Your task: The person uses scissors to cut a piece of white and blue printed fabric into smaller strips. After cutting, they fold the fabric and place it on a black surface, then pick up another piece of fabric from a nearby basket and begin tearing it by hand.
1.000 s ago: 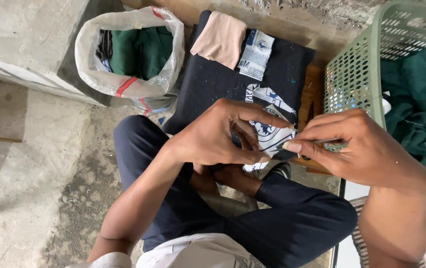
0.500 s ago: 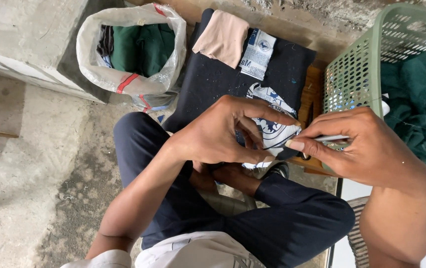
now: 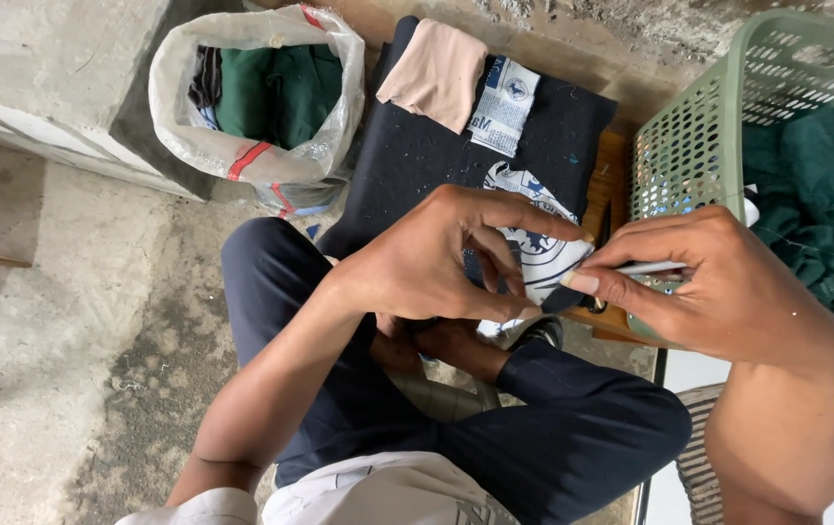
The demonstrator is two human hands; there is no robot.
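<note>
The left hand is closed around a white cloth patch with a dark blue printed figure; the fingers curl over its top edge and the thumb presses it from below. The right hand pinches a thin silver tool between thumb and first fingers, and the dark tip of the tool touches the right edge of the patch. I cannot tell what kind of tool it is. The two hands are close together, nearly touching, and both are held above a dark cloth that covers a low wooden board.

On the far part of the dark cloth lie a folded pink piece and, just beside it on the right, a white and blue printed piece. To the left of the dark cloth stands a white plastic sack with green fabric inside. To the right of the dark cloth stands a pale green plastic basket with holes in its wall, which holds dark green fabric. Below the dark cloth are the person's knees in dark blue trousers, over a rough concrete floor.
</note>
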